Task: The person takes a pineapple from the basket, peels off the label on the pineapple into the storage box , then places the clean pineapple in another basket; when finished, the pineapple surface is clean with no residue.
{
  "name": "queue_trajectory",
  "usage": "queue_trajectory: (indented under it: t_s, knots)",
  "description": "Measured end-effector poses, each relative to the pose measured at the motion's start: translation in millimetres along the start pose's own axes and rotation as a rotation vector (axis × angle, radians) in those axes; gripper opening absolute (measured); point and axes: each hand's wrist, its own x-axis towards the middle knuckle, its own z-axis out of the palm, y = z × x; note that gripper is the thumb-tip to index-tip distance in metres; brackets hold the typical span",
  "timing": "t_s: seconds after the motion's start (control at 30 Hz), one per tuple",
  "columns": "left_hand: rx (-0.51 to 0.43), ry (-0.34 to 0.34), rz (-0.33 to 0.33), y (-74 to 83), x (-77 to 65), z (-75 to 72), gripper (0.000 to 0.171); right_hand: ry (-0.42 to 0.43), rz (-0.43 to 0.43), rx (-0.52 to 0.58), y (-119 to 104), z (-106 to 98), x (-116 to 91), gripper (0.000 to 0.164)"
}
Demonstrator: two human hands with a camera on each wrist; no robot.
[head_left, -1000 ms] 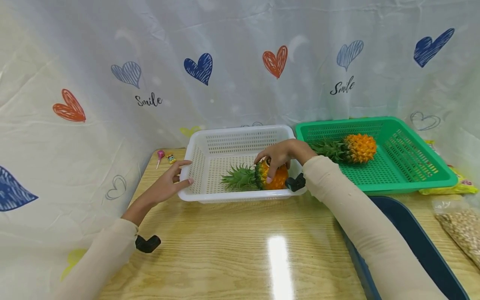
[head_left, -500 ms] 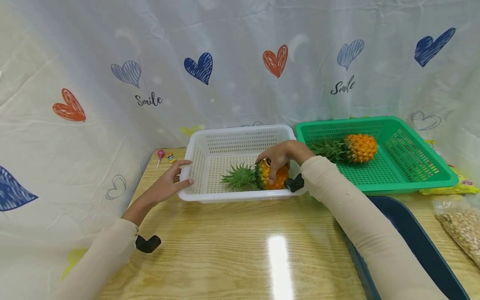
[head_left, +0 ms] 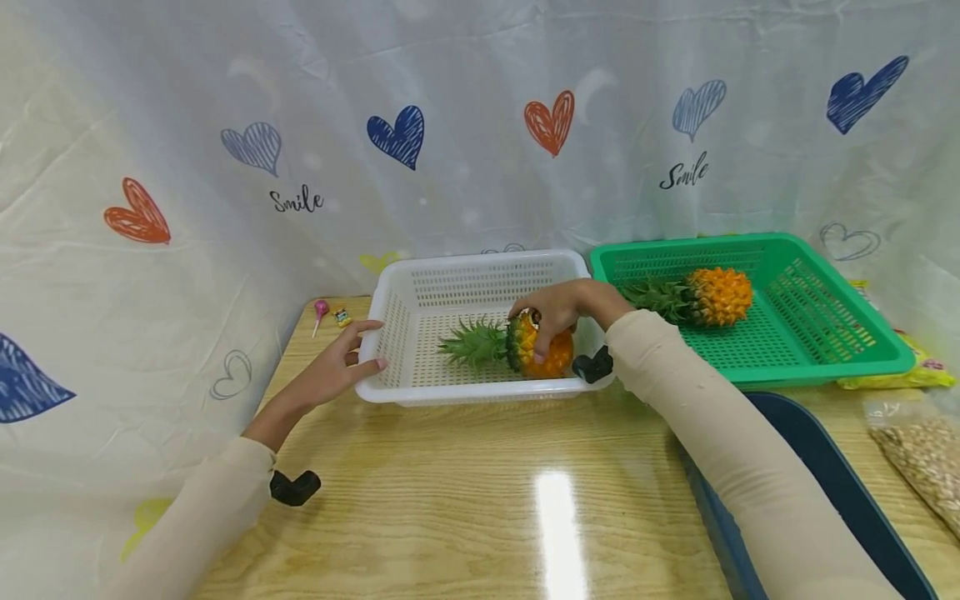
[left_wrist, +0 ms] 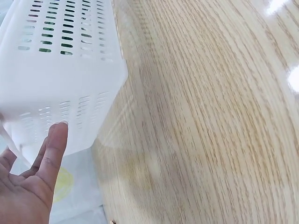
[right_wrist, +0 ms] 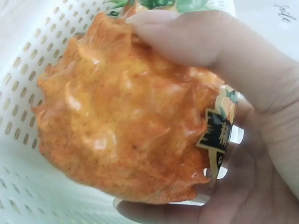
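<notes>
Table (head_left: 420, 500), pineapple (head_left: 517, 347) in right hand (head_left: 555, 308), label (right_wrist: 217, 135) unclear

Pineapple (right_wrist: 121, 112) in white basket (head_left: 480, 390): mottled orange-yellow, green crown (head_left: 476, 343), black label (right_wrist: 218, 135) with gold edging. Other pineapple (head_left: 720, 296): orange, green leaves. Its basket (head_left: 825, 371): solid green. Table (head_left: 420, 483): yellow-tan woodgrain. Tray (head_left: 808, 457): dark navy. Sleeves (head_left: 720, 425): plain cream. Curtain (head_left: 465, 192): pale, red/blue hearts, black "Smile" script.
</notes>
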Motion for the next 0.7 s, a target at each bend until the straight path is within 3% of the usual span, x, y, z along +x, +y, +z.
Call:
queue_trajectory:
  t_s: [0.7]
  knots:
    - [0.004,-0.001,-0.033,3.5,0.2,0.7,0.070,0.153,-0.122,0.089,-5,-10,-21,0.094]
